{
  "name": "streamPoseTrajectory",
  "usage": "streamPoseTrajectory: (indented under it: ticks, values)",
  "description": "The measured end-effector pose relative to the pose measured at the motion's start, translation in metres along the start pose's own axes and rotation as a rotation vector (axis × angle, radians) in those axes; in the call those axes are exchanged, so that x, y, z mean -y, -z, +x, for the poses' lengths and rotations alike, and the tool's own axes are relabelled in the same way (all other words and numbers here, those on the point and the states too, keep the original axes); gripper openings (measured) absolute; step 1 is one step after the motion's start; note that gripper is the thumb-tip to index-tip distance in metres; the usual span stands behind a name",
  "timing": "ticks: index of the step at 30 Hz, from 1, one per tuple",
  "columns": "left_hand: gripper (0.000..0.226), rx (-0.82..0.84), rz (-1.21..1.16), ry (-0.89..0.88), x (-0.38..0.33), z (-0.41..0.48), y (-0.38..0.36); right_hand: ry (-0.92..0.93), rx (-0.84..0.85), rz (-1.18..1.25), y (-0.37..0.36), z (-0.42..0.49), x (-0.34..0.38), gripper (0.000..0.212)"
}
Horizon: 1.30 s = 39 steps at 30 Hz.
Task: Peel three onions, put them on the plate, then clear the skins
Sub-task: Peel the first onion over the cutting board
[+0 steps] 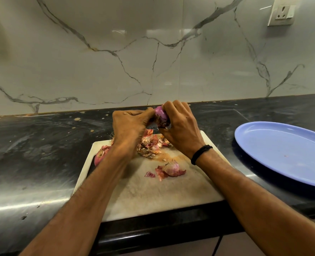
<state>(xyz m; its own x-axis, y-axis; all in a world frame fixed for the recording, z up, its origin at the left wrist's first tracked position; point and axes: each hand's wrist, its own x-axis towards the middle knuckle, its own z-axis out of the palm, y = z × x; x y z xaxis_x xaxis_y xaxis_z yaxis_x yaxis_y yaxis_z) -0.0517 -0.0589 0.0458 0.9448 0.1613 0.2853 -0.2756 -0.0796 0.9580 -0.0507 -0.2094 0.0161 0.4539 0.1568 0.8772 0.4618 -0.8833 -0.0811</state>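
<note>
A purple onion [161,116], partly peeled, is held above the far end of the white cutting board [153,193]. My right hand [180,128] grips it from the right. My left hand [130,128] pinches at its left side with curled fingers. Below the hands lies a heap of dry skins [151,145], and more loose skins [169,169] lie in the middle of the board. An unpeeled onion [101,155] sits at the board's left edge, partly behind my left forearm. The blue plate [286,154] stands on the counter to the right with no onions on it.
The black stone counter [33,145] runs left and right of the board, with small skin scraps near the marble wall [153,61]. A wall socket [282,12] sits at the upper right. The board's near edge reaches the counter's front edge.
</note>
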Motion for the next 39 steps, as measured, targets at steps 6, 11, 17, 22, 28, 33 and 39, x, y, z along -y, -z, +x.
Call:
streamPoseTrajectory:
  ticks: [6, 11, 17, 22, 28, 33, 39]
  values:
    - [0.028, 0.063, -0.061, -0.027, -0.005, -0.007, 0.000, 0.003, -0.011, 0.002, 0.002, 0.000, 0.000, 0.056]
    - [0.024, 0.114, -0.042, -0.049, -0.008, -0.008, 0.002, -0.047, -0.042, 0.055, 0.003, 0.001, 0.000, 0.054]
    - [0.039, 0.172, 0.001, -0.079, -0.009, -0.010, 0.003, -0.045, -0.034, 0.065, 0.003, 0.000, -0.002, 0.053]
    - [0.026, 0.159, 0.018, -0.086, -0.008, -0.007, 0.004, -0.073, -0.041, 0.103, 0.002, 0.000, -0.004, 0.054]
    - [0.034, 0.171, 0.051, -0.127, -0.008, -0.007, 0.003, -0.075, -0.041, 0.117, 0.004, 0.001, -0.004, 0.052]
    - [0.026, 0.119, 0.063, -0.128, -0.008, -0.006, 0.004, -0.099, -0.032, 0.121, 0.005, 0.001, -0.002, 0.047]
    - [0.026, 0.103, 0.052, -0.130, -0.008, -0.007, 0.001, -0.088, -0.042, 0.104, 0.003, 0.000, -0.003, 0.049]
